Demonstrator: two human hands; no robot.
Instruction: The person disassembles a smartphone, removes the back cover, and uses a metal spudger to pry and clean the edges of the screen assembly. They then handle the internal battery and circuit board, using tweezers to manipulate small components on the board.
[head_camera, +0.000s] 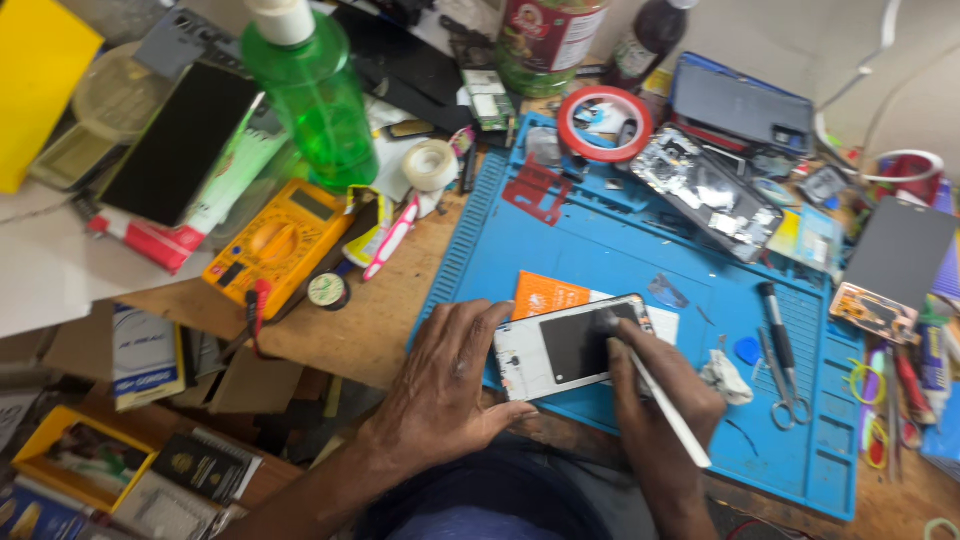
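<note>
Phone frame (560, 347), white, flat: left hand (440, 385) steadies; right hand (650, 385) grips slim white tool (672, 415).

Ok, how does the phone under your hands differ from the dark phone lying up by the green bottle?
The opened phone lies on the blue mat with a white frame showing; the left hand steadies it while the right hand works on it with a white tool. The dark phone lies untouched off the mat, its all-black face unbroken, near the green bottle. Both are flat, rectangular slabs.
</note>
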